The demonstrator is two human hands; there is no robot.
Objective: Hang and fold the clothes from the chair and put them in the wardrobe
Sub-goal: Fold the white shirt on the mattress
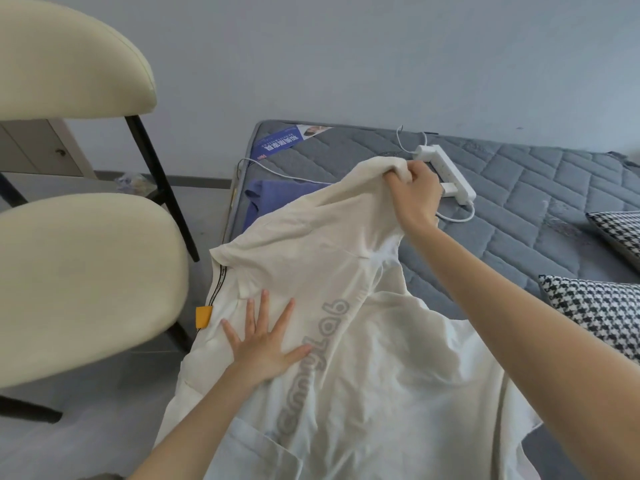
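Left hand [265, 344] flat, fingers spread, pins the cream shirt [346, 358] near; right hand [417, 195] grips its lifted far edge, ready to fold toward the body.

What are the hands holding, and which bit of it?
The right hand grips the cream T-shirt by a bunched-up edge, likely a sleeve, raised above the mattress. The left hand only presses flat on it.

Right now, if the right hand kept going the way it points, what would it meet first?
Probably the white power strip, lying on the mattress just beyond the right hand, which grips the cream shirt. The hand may be raised above it; depth is unclear.
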